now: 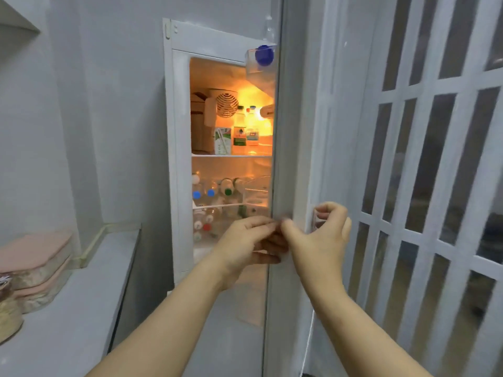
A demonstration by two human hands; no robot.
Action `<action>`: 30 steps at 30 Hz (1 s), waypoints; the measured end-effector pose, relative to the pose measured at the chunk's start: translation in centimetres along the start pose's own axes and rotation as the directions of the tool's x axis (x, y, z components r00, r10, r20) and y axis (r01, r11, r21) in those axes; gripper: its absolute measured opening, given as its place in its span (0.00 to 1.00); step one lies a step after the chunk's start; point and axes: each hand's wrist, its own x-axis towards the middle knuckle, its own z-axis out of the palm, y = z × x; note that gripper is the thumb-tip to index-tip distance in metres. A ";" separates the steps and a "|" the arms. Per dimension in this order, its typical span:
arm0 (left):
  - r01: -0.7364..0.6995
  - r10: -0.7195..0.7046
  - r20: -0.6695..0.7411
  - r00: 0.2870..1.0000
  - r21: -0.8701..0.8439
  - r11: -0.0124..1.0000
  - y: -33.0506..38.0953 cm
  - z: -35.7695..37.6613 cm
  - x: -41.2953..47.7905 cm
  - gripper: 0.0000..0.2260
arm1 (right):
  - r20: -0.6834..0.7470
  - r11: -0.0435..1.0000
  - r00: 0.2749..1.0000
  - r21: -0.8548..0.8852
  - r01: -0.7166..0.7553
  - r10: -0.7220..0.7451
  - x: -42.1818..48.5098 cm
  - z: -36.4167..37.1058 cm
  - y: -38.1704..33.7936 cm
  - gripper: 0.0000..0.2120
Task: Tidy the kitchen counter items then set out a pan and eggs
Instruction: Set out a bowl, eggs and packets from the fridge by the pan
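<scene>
The white fridge (179, 159) stands lit inside, with its door (291, 131) swung partly toward me and seen edge-on. My right hand (318, 240) curls its fingers round the clear door handle (316, 219) on the door's outer face. My left hand (245, 240) is at the door's edge just left of it, fingers wrapped round the edge into shadow. Both hands are slightly blurred. Upright bottles and a carton (238, 134) stand on the upper shelf. Capped bottles (212, 193) lie on the lower shelves. I see no pan and no eggs.
A grey counter (70, 308) runs along the left, bearing stacked pink-lidded containers (35, 265) and a jar (6, 308). A door bin holds a blue-capped item (264, 55) up high. A white lattice folding door (424, 186) fills the right side.
</scene>
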 end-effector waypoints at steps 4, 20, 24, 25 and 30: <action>0.005 -0.011 -0.065 0.998 -0.091 0.996 0.1 3.7 0.4 0.11 | -0.112 0.999 0.994 -0.032 -0.009 0.005 0.7 -5.8 0.4 0.14; 0.092 -0.098 0.081 0.992 0.075 0.993 -0.6 12.4 4.0 0.09 | -0.219 0.846 0.974 -0.530 -0.063 -0.064 3.1 -14.7 1.3 0.28; 0.082 -0.087 0.042 0.995 0.104 0.991 -0.6 12.0 5.7 0.09 | -0.072 0.833 0.991 -0.550 0.055 -0.112 4.2 -13.0 2.8 0.17; 0.081 -0.084 0.027 0.996 0.107 0.991 -0.6 11.6 6.2 0.09 | -0.052 0.825 0.993 -0.561 0.061 -0.108 4.8 -12.4 3.2 0.16; 0.053 -0.055 0.013 0.998 0.121 0.991 -0.9 10.1 9.4 0.08 | -0.151 0.636 0.979 -0.771 -0.030 -0.136 8.9 -11.4 5.0 0.17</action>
